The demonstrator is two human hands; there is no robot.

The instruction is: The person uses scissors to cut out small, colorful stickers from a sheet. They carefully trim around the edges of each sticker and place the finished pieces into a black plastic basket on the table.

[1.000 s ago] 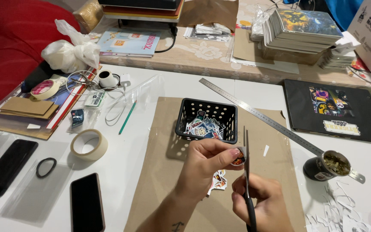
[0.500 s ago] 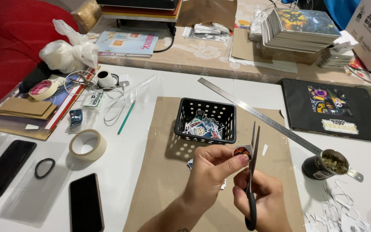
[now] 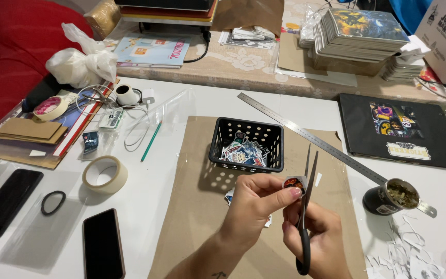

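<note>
The small sticker (image 3: 294, 184), a printed paper piece with a white border and a dark, orange-flecked picture, was pinched between the thumb and fingertips of the left hand (image 3: 256, 206), above the brown kraft paper sheet (image 3: 192, 206). The left hand was closed narrowly on that piece. The right hand (image 3: 318, 235) was wrapped around the black handles of the scissors (image 3: 305, 206), whose thin metal blades stood nearly upright and slightly parted, just beside the sticker's right edge. Whether the blades touched the paper could not be told.

Beyond the hands, on the same matte brown sheet, stood a black plastic basket (image 3: 247, 129), rectangular with perforated walls, holding a loose pile of glossy cut stickers. A long steel ruler (image 3: 316, 139) lay diagonally across the sheet's far right corner, its end reaching a dark round cup (image 3: 392, 199) filled with pale shreds. White paper trimmings (image 3: 403, 248), thin and curled, lay scattered on the white table (image 3: 171, 103) to the right of the hands.

To the left lay a roll of cream masking tape (image 3: 105, 174), a green pencil (image 3: 151, 141), a black elastic loop (image 3: 53, 202) and two flat black phones (image 3: 102, 245), face up. Further left were stacked cardboard pieces (image 3: 27, 130) and a knotted white plastic bag (image 3: 81, 62). At the far right lay a black printed folder (image 3: 401, 132), and behind it a stack of glossy booklets (image 3: 360, 33).
</note>
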